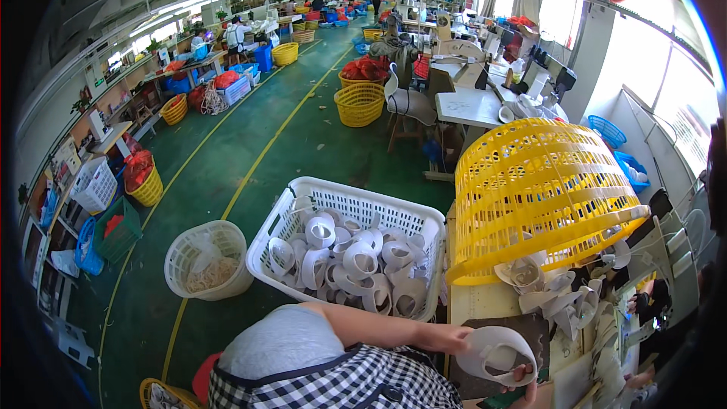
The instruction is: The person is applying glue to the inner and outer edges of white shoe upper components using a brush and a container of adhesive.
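My left hand (452,339) grips the left edge of a white shoe upper (481,350), a curved piece with a wide oval opening. On its lower right side my right hand (524,394) is closed round the rim, with fingertips showing inside the opening. The upper is held over a dark board (471,385) on the worktable. To the left of it, a white slatted crate (265,241) is heaped with similar white uppers (360,260). More loose uppers (559,299) lie on the table to the right.
A large yellow basket (522,182) lies tipped on the table beyond my hands. Left of the crate stands a round white basket (174,269) with cord-like scraps. A yellow basket (360,106) and a chair (409,98) stand ahead. Another person's hand (642,379) shows at right.
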Action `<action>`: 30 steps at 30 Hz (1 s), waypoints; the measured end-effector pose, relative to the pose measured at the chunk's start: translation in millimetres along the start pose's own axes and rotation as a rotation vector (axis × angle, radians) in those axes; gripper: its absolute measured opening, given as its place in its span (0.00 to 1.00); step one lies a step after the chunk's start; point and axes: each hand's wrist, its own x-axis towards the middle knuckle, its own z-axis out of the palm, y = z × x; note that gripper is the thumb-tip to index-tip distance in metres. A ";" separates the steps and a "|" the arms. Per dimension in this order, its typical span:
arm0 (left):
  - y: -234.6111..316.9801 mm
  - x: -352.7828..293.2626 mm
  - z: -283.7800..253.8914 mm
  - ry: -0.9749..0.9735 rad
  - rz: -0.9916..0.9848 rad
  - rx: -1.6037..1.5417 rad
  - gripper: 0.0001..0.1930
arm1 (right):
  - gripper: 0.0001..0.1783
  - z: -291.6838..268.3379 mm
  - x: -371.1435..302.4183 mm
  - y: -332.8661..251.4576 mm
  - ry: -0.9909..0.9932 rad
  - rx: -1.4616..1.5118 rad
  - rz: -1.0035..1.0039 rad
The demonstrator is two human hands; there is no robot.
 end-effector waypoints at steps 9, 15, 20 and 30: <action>52.3 34.4 66.8 0.191 -0.067 -0.555 0.23 | 0.23 -25.9 -40.0 -25.6 0.120 -0.478 -0.473; 16.6 35.1 52.5 0.241 -0.269 -0.622 0.23 | 0.16 4.8 -60.9 -86.6 -0.308 -1.036 -0.905; 40.9 18.8 53.2 -0.007 -0.170 -0.805 0.31 | 0.07 3.9 -58.1 -48.8 -0.299 -0.960 -0.778; 60.3 -15.5 62.3 0.606 0.339 0.874 0.32 | 0.13 72.7 -52.3 -49.3 -0.382 -0.225 -0.046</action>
